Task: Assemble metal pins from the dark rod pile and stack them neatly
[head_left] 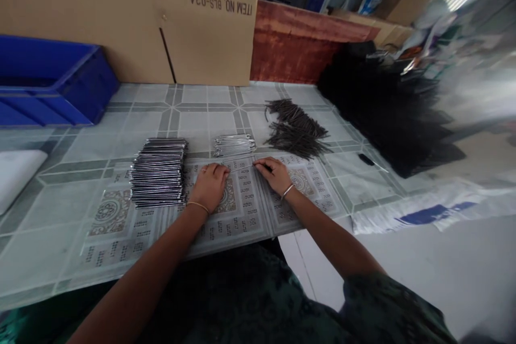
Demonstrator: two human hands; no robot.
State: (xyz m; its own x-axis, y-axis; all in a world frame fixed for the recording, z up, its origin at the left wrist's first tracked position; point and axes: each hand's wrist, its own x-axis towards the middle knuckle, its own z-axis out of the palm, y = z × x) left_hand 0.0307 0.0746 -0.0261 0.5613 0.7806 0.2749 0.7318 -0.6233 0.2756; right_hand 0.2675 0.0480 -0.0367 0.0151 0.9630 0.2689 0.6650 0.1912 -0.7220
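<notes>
Between my hands a thin metal rod stretches over the patterned table cover. My left hand pinches its left end. Fingers closed, my right hand holds the rod's right end, where something small and dark shows at the fingertips. Left of my left hand lies a stacked pile of dark-and-silver rods. Beyond my hands is a smaller bundle of silver rods. Thin dark strips or tubes are heaped past my right hand.
A blue bin stands at the back left, beside a large cardboard sheet. A black heap covers the right side, with a small black object near it. Something white lies at the left edge.
</notes>
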